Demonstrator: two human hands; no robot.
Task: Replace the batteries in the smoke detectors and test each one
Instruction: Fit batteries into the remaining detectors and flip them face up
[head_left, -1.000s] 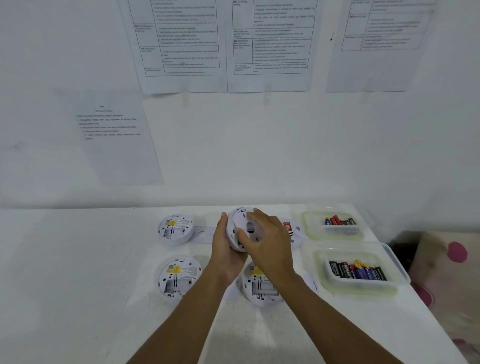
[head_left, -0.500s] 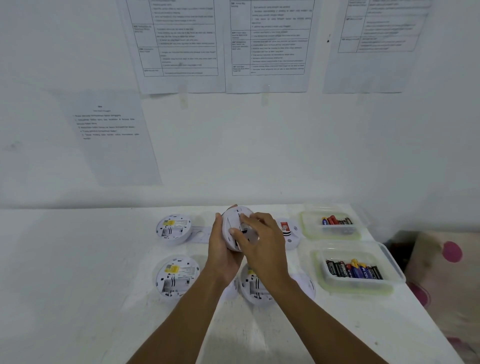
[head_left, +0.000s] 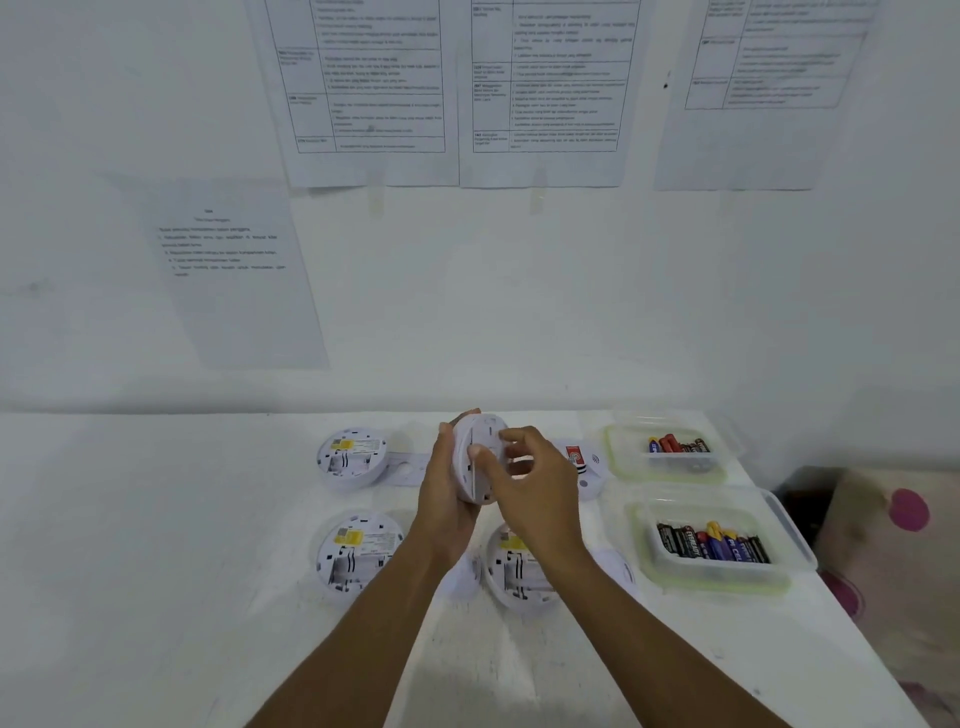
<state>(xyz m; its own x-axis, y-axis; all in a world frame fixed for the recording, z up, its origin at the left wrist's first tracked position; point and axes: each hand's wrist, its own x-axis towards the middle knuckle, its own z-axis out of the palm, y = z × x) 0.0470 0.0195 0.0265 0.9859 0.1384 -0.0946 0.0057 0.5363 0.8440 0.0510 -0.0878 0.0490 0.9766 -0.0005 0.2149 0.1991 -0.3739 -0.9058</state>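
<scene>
Head view: two bare forearms reach in from the near edge of the white desk (head_left: 156, 571). Closest to that edge lie two round white detectors, backs up and each with a yellow label: the near-left detector (head_left: 358, 556) lies fully in view, while the near-middle detector (head_left: 514, 571) is partly covered by the right forearm. Toward the right edge stands the near tub (head_left: 719, 576), a clear plastic box holding a row of black, blue and yellow batteries (head_left: 711, 545).

Above the middle of the desk, the held smoke detector (head_left: 485, 441) is tipped up on its edge, clear of the surface. The left hand (head_left: 447, 499) cups it from the left, palm against its side and fingers wrapped behind it. The right hand (head_left: 537, 493) meets it from the right, with the thumb on the rim seam and the curled fingers, which are blurred, at its face.

Nearer the far edge lie the far-left detector (head_left: 353, 457), back up, and a red-labelled detector (head_left: 584, 462) just right of the hands. In the far right corner sits the far tub (head_left: 667, 472) with red and dark batteries. Printed sheets (head_left: 374, 93) hang on the wall behind.
</scene>
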